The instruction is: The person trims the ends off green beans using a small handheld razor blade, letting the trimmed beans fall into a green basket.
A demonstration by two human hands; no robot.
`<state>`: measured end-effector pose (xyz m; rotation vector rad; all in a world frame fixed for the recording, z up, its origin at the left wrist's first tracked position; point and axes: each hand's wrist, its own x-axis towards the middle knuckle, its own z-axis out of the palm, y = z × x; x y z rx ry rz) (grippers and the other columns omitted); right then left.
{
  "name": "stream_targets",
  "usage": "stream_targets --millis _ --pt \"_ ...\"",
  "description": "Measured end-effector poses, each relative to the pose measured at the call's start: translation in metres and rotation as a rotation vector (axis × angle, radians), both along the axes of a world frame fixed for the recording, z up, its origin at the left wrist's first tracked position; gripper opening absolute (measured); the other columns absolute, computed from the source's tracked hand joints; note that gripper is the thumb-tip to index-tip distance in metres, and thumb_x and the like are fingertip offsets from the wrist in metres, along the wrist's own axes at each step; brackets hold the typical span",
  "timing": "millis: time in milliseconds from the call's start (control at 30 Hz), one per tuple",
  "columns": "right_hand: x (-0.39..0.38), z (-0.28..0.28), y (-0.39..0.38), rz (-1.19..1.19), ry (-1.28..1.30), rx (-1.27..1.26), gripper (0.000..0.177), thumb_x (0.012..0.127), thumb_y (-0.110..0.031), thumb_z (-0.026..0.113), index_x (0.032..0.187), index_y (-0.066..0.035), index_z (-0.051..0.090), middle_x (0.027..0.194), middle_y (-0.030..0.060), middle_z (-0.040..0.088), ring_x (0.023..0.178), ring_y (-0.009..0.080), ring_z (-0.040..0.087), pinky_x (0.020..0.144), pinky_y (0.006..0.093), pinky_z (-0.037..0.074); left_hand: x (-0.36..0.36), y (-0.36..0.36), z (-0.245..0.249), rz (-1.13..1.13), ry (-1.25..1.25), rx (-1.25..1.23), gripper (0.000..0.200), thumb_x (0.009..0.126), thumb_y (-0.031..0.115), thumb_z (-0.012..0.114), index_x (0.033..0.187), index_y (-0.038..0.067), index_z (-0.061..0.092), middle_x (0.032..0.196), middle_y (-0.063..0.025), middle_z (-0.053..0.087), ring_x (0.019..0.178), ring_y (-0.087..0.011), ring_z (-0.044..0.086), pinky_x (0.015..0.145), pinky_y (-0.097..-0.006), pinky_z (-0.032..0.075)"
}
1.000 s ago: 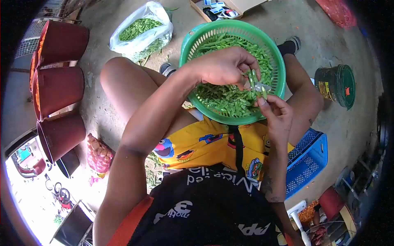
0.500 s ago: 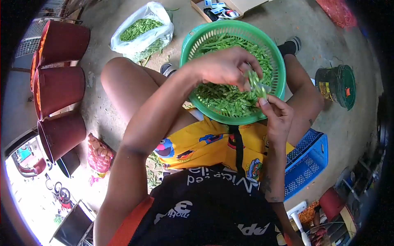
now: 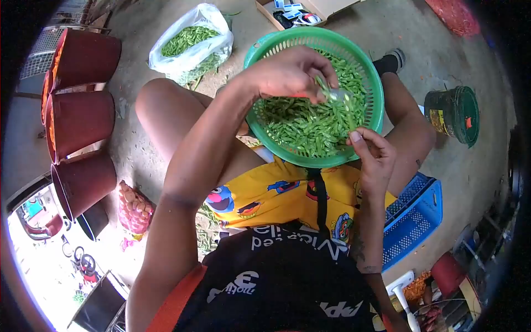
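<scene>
My left hand (image 3: 296, 74) is over a green plastic basket (image 3: 378, 105), fingers closed round what looks like a small knife. Its shiny blade (image 3: 336, 95) is smeared by motion and the handle is hidden in the fist. Blurred green pieces show around the blade. At the basket's near right rim, my right hand (image 3: 376, 152) pinches the end of a green bean (image 3: 354, 133) between thumb and fingers. Cut green beans (image 3: 315, 127) fill the basket, which rests in front of my lap between my legs.
A white plastic bag (image 3: 215, 50) of green beans stands ahead on the left. Dark red buckets (image 3: 83, 124) line the left, near a red net bag (image 3: 133, 207). A blue crate (image 3: 412, 227) and a dark lidded bucket (image 3: 451, 116) are on the right. Ahead lies a cardboard box (image 3: 332, 6).
My left hand has moved up and left, away from my right hand, taking the blade with it. The bunch of green pieces between the hands has thinned. My right hand has hardly moved.
</scene>
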<state>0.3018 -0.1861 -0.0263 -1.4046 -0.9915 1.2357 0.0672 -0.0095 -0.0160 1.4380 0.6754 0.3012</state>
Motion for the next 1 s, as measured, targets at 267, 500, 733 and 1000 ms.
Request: stream_targets --millis 267,500,733,1000 --pt "-0.006 -0.003 0.003 -0.011 0.009 0.051 0.018 0.098 0.005 0.073 0.115 0.01 0.074 0.1 0.0094 0.075 0.092 0.0134 0.07 0.083 0.0259 0.055 0.019 -0.016 -0.007 -0.104 -0.026 -0.097 0.037 0.083 -0.008 0.077 0.119 -0.005 0.071 0.091 -0.0044 0.074 0.084 -0.0093 0.07 0.077 -0.0241 0.056" --pt "-0.006 0.005 0.004 0.032 -0.05 0.061 0.018 0.1 0.001 0.073 0.115 0.009 0.074 0.098 0.0084 0.075 0.092 0.0129 0.07 0.084 0.0259 0.054 -0.002 -0.002 -0.007 0.035 -0.069 -0.025 0.032 0.084 -0.009 0.077 0.115 -0.004 0.074 0.102 -0.0066 0.075 0.093 -0.0132 0.07 0.084 -0.029 0.058" --pt "-0.019 0.009 0.015 -0.034 -0.04 -0.019 0.016 0.101 0.0 0.072 0.114 0.009 0.074 0.102 0.0095 0.076 0.097 0.0141 0.071 0.089 0.0268 0.057 0.011 -0.009 -0.001 -0.061 -0.033 -0.001 0.034 0.084 -0.008 0.077 0.118 -0.003 0.073 0.104 -0.0046 0.073 0.096 -0.0131 0.068 0.089 -0.0294 0.057" --pt "-0.021 -0.001 0.012 -0.069 0.061 0.053 0.018 0.1 -0.001 0.074 0.115 0.009 0.074 0.1 0.0092 0.076 0.09 0.0126 0.07 0.084 0.0248 0.055 0.007 -0.01 -0.005 -0.025 -0.078 -0.024 0.03 0.083 -0.004 0.076 0.113 -0.003 0.075 0.094 -0.0042 0.073 0.085 -0.0111 0.068 0.077 -0.0273 0.054"
